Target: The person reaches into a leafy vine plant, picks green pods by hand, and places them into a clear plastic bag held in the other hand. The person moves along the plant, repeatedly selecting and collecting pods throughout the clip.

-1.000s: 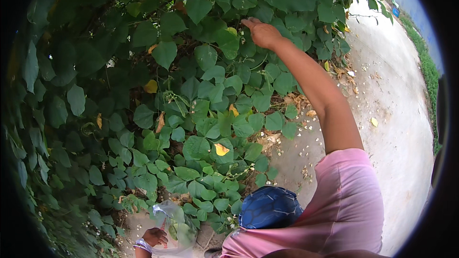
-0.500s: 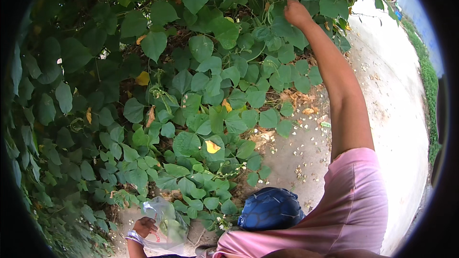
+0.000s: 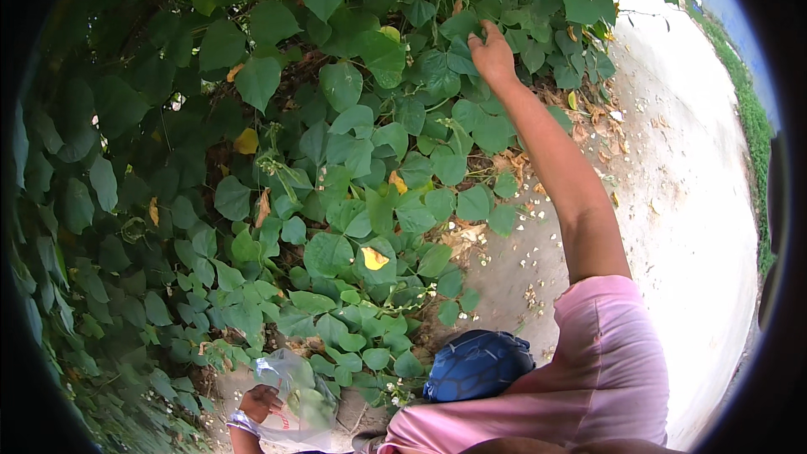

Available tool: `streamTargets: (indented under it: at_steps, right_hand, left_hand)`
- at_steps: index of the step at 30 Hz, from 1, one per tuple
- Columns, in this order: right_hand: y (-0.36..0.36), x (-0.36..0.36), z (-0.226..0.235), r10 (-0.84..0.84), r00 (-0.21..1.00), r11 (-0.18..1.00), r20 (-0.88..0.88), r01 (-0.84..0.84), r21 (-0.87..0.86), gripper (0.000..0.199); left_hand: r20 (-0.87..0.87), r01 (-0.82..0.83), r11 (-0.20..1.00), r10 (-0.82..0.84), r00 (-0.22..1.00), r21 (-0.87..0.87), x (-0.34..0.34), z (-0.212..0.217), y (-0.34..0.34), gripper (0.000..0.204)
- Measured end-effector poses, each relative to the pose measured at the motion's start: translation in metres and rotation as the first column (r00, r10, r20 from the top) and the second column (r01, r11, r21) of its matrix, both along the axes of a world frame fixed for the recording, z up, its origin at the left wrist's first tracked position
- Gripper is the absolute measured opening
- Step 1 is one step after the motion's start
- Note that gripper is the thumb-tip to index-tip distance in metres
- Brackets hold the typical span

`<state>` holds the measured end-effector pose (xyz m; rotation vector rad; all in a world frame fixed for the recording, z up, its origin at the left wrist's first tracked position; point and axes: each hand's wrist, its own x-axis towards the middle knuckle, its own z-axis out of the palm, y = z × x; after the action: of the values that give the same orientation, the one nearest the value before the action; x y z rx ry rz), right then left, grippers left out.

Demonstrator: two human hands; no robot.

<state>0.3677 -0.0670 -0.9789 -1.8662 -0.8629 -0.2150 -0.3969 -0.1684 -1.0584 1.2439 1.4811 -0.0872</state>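
Note:
My right hand point(image 3: 492, 55) reaches up to the climbing vine's broad green leaves point(image 3: 439, 74) in the upper middle. Thumb and forefinger stand apart at a leaf's edge, and no object shows between them; the other fingers are partly hidden. Low on the left, my left hand point(image 3: 261, 402) grips a clear plastic bag point(image 3: 294, 370) near its opening. Green contents point(image 3: 314, 408) show through the plastic, too blurred to name. The bag hangs beside the lower leaves.
Dense foliage point(image 3: 126, 227) fills the left and middle, with a yellow leaf point(image 3: 374, 258) on top. A pale concrete path point(image 3: 672, 227) strewn with dry leaves point(image 3: 601, 122) and petals runs along the right, bordered by grass point(image 3: 748, 109). A blue patterned rounded shape point(image 3: 479, 366) sits below.
My right hand has moved left and slightly down through the leaves, and its thumb and forefinger now show apart. The left hand and the bag have shifted slightly right.

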Motion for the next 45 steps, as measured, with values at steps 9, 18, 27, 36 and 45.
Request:
streamTargets:
  at_steps: [9,18,27,36,45]
  right_hand:
    - [0.039,-0.112,0.01,0.148,0.987,0.987,0.058,-0.151,0.051,0.045]
    - [0.027,-0.16,0.001,-0.002,0.99,0.984,0.139,-0.023,0.176,0.067]
    - [0.018,-0.202,-0.008,0.075,0.975,0.997,0.208,-0.075,-0.01,0.08]
    - [-0.002,-0.158,-0.015,0.084,0.976,0.994,0.198,-0.097,0.059,0.069]
    - [-0.001,-0.167,0.053,0.044,0.807,0.996,0.589,-0.08,0.036,0.056]
  left_hand:
    - [-0.144,0.065,0.997,-0.059,0.988,0.038,0.02,0.011,-0.002,0.025]
    - [-0.088,0.036,0.999,-0.037,0.995,-0.006,0.005,-0.001,0.004,0.029]
    - [-0.093,0.007,1.0,-0.005,0.996,0.026,0.004,-0.003,-0.003,0.027]
    - [-0.182,0.154,0.979,-0.128,0.975,0.136,0.014,-0.002,0.002,0.031]
    - [-0.13,0.127,0.988,-0.116,0.985,0.085,0.035,0.003,0.01,0.034]
